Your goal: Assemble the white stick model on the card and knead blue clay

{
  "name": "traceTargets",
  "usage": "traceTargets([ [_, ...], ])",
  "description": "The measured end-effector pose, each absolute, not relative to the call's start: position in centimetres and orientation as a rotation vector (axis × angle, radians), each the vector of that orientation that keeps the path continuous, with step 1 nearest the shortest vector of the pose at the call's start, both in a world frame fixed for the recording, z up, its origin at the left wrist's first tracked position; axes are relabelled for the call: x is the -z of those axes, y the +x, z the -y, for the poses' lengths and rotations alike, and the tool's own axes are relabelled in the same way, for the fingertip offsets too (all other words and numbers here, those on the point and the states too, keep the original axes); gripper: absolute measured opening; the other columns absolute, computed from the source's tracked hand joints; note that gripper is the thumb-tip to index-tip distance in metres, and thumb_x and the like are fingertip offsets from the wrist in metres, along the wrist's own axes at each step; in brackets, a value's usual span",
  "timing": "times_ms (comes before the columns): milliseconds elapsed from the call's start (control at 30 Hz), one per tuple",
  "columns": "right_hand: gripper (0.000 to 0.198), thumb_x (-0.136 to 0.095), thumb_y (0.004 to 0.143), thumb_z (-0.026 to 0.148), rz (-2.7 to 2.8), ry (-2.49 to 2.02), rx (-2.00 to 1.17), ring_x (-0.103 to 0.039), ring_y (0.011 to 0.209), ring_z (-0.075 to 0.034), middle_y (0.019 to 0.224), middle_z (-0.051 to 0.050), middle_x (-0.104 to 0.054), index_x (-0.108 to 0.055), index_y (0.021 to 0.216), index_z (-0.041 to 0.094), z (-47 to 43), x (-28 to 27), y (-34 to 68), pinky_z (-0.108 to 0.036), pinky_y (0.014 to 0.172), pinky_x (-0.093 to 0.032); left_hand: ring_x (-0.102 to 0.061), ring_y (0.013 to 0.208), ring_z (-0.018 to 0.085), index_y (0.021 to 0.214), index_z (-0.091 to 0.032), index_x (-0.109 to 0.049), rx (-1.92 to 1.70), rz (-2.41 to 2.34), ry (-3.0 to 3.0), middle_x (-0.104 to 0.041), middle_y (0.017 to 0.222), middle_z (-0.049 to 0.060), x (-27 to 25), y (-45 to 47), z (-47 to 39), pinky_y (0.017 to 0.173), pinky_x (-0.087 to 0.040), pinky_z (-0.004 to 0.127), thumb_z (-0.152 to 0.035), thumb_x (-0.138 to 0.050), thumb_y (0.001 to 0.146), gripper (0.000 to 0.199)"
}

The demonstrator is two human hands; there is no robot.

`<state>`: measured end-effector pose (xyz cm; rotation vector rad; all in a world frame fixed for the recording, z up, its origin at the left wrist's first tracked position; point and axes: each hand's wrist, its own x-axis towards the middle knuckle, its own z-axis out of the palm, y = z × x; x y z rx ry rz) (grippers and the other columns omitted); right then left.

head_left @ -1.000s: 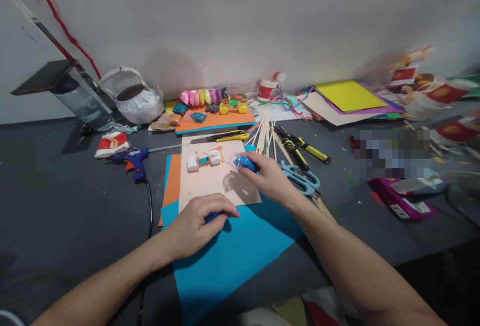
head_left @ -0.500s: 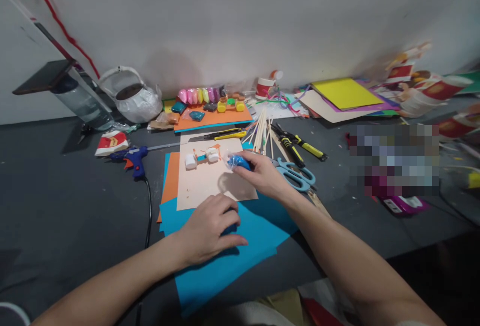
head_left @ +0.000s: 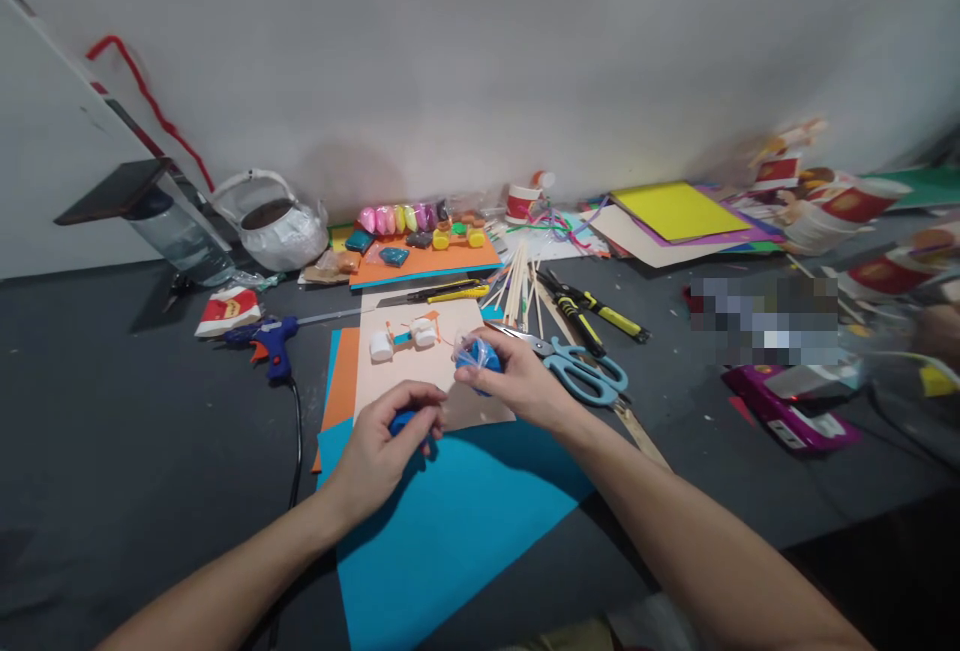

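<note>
Left hand (head_left: 381, 446) curls round a blue lump (head_left: 403, 421), lower centre of frame; right hand (head_left: 521, 378) grips a wrapped blue packet (head_left: 480, 356) near centre, probably held apart so the wrapper clears the lump. Pale sheet (head_left: 382, 383) likely spares the table (head_left: 187, 451). From here: lump deep blue, mostly finger-hidden; packet shiny, clear film crinkled, bunched leftward.

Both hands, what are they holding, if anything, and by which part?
Right hand: a blue packet, by its right side. Left hand: a blue lump, exact part hidden.
</note>
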<state>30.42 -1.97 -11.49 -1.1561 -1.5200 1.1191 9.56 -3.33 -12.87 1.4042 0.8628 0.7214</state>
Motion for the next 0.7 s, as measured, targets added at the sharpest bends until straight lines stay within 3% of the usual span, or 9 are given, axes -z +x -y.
traceTargets([
  [133,0.042,-0.078,0.075,0.053,1.554,-1.074,-1.334,-0.052,0.079,-0.016,0.089,-0.001,-0.06,-0.065,0.092,0.017,2.3,11.1,30.3,-0.026,0.07,-0.042,-0.054,0.068,0.01,0.117,-0.019,-0.06,-0.856,-0.96,1.53,-0.058,0.078,-0.002,11.4,8.9,2.1,0.064,-0.045,0.023,-0.033,-0.062,0.088,0.032],
  [233,0.052,-0.081,0.07,0.059,1.592,-0.977,-1.63,-0.052,0.068,-0.013,0.082,-0.001,-0.062,-0.067,0.093,0.014,2.7,10.8,30.2,-0.023,0.059,-0.042,-0.055,0.07,0.01,0.122,-0.02,-0.063,-0.803,-0.948,1.686,-0.06,0.081,-0.001,9.7,8.2,1.1,0.067,-0.045,0.022,-0.03,-0.061,0.087,0.037],
  [333,0.062,-0.083,0.062,0.064,1.571,-0.88,-1.891,-0.05,0.056,-0.011,0.07,0.001,-0.061,-0.067,0.091,0.012,3.0,10.8,30.0,-0.022,0.051,-0.042,-0.059,0.076,0.013,0.104,-0.019,-0.071,-0.622,-0.872,1.749,-0.064,0.082,0.001,8.6,8.0,0.5,0.07,-0.047,0.024,-0.031,-0.063,0.085,0.025],
  [467,0.062,-0.085,0.063,0.061,1.492,-0.84,-2.0,-0.053,0.057,-0.011,0.073,-0.002,-0.065,-0.064,0.096,0.012,3.0,11.1,29.8,-0.02,0.049,-0.043,-0.059,0.073,0.013,0.083,-0.016,-0.069,-0.624,-0.839,1.675,-0.067,0.079,0.002,8.8,8.1,0.2,0.069,-0.046,0.024,-0.033,-0.065,0.084,0.018],
  [633,0.059,-0.083,0.068,0.061,1.437,-0.79,-2.015,-0.051,0.051,-0.009,0.069,-0.001,-0.065,-0.062,0.094,0.012,2.9,11.1,29.9,-0.019,0.046,-0.042,-0.053,0.068,0.011,0.107,-0.018,-0.069,-0.62,-0.812,1.568,-0.058,0.074,-0.003,9.7,8.2,0.0,0.066,-0.043,0.023,-0.035,-0.071,0.08,0.032],
  [700,0.059,-0.083,0.068,0.062,1.439,-0.75,-2.064,-0.05,0.048,-0.009,0.067,-0.001,-0.065,-0.062,0.092,0.012,3.0,11.1,30.0,-0.019,0.044,-0.041,-0.054,0.071,0.012,0.104,-0.019,-0.07,-0.562,-0.77,1.548,-0.058,0.074,-0.002,9.8,8.2,-0.2,0.066,-0.043,0.023,-0.035,-0.076,0.075,0.034],
])
